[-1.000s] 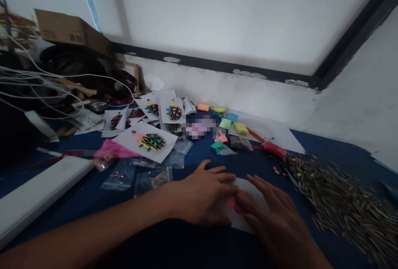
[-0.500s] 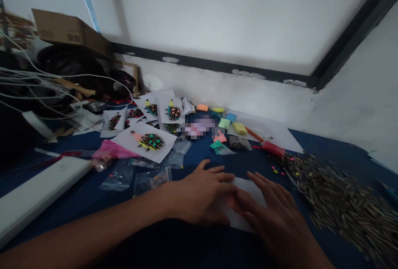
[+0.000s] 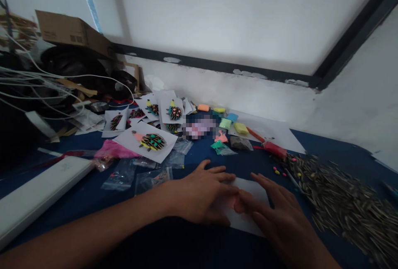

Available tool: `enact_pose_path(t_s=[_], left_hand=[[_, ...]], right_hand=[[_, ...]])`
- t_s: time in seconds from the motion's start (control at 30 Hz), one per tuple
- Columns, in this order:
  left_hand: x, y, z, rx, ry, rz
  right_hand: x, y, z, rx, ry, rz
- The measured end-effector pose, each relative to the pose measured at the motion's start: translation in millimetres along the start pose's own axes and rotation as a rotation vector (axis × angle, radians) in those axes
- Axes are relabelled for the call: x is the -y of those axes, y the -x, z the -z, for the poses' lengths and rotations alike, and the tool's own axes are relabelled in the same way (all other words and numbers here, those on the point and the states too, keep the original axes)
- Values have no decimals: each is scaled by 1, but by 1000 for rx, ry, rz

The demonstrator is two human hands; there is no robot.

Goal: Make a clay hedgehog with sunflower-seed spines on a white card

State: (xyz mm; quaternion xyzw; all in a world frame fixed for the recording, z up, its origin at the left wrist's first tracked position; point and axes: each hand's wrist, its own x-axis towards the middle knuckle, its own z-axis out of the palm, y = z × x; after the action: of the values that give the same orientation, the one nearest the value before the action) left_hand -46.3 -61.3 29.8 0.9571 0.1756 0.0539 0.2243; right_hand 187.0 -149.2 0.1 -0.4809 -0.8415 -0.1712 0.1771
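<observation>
A small white sheet of paper lies on the blue table in front of me. On it is a pinkish-orange patch that looks like soft clay, partly covered by my hands. My left hand rests flat over the paper's left side, fingers spread. From the right, my right hand leans over the sheet with fingers stretched out; its thumb tip is at the orange patch, and whether it presses or only touches is unclear.
Finished hedgehog pictures made of seeds lie at the back left. Coloured clay packets stand near the wall. A heap of striped sunflower seeds spreads on the right. Plastic bags and a long white box lie left.
My right hand has shifted slightly right, its thumb moving on the orange patch and showing more of the paper. My left hand stays in place. The view has shifted a little.
</observation>
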Motion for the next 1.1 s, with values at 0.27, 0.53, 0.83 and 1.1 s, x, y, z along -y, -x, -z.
enact_pose_path(t_s=[0.27,0.53,0.83,1.1], left_hand=[[0,0,-1,-2,2,5],[0,0,-1,-13,8,6],[2,0,-4,-28,16,-1],[1,1,-2,-3,17,7]], right_hand=[[3,-7,4,-43,144,110],[3,-2,-2,-28,91,50],[1,3,-6,31,-32,-123],[3,2,-6,-18,-12,-60]])
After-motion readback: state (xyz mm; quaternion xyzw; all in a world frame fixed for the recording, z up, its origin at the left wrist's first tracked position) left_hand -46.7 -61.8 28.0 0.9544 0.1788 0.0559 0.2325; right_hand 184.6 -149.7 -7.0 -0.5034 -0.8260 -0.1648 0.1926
